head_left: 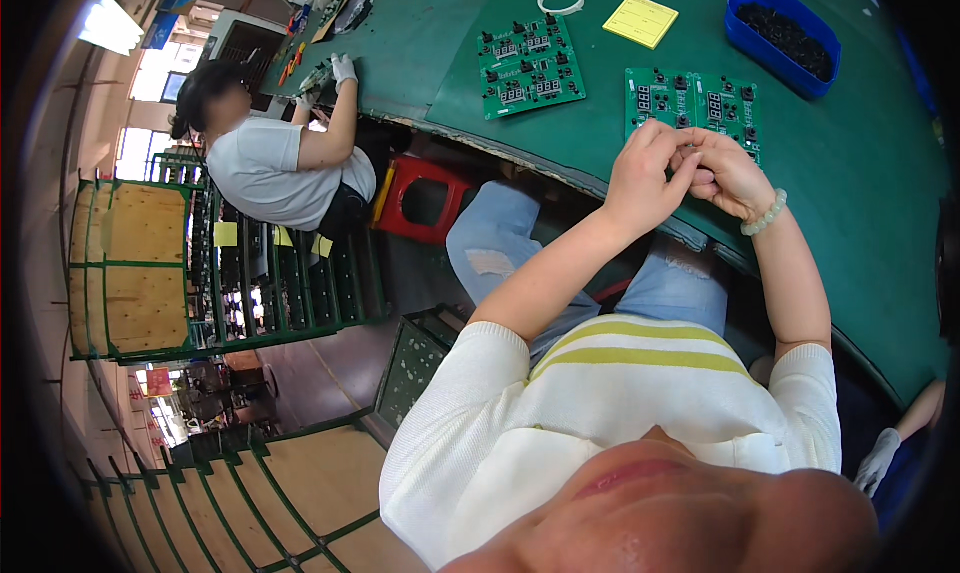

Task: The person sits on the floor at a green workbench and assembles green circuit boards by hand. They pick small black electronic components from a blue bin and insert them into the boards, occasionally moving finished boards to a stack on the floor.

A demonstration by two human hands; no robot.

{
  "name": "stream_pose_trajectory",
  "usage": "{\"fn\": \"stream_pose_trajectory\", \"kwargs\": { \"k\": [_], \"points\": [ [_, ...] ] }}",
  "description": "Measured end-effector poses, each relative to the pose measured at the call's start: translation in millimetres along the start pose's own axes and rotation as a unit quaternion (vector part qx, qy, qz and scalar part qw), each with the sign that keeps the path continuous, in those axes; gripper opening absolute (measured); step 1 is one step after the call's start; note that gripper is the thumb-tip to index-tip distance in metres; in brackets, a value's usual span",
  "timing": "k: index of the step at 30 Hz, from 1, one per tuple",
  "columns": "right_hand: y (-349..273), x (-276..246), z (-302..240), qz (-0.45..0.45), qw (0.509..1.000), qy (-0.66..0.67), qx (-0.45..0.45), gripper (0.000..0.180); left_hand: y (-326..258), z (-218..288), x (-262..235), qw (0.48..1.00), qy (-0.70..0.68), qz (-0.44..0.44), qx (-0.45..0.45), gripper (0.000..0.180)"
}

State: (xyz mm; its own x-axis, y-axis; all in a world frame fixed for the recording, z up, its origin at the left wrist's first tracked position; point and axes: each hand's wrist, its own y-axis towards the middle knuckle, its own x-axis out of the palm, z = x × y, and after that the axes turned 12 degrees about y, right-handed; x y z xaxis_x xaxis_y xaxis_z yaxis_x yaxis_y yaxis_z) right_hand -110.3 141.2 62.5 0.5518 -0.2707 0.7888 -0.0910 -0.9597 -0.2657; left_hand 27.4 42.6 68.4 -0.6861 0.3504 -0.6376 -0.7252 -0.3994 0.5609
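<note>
Left board [530,68]: flat on worktop [850,198], apparently set aside for elbow room | left hand [643,173]: fingertips meeting right hand's [738,181], perhaps for steadiness; can't tell if either grip holds anything | near board [675,108]: worktop, just past fingers | blue tub [768,70]: rightmost, seemingly within reach
</note>
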Motion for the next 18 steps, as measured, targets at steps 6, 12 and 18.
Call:
{"fn": "stream_pose_trajectory", "kwargs": {
  "k": [6, 12, 18],
  "points": [
    [0, 7, 2, -0.002, 1.0, -0.026, 0.005, 0.027, -3, -2, -14, 0.998, 0.001, -0.034, -0.055, 0.023],
    [0, -3, 6, -0.039, 0.997, -0.058, 0.034, 0.03, -8, -13, -17, 0.989, -0.053, -0.062, -0.12, 0.02],
    [-3, 1, -1, 0.01, 0.997, -0.077, -0.018, 0.032, -17, -29, -20, 0.964, -0.171, -0.024, -0.204, 0.008]
  ]
}}
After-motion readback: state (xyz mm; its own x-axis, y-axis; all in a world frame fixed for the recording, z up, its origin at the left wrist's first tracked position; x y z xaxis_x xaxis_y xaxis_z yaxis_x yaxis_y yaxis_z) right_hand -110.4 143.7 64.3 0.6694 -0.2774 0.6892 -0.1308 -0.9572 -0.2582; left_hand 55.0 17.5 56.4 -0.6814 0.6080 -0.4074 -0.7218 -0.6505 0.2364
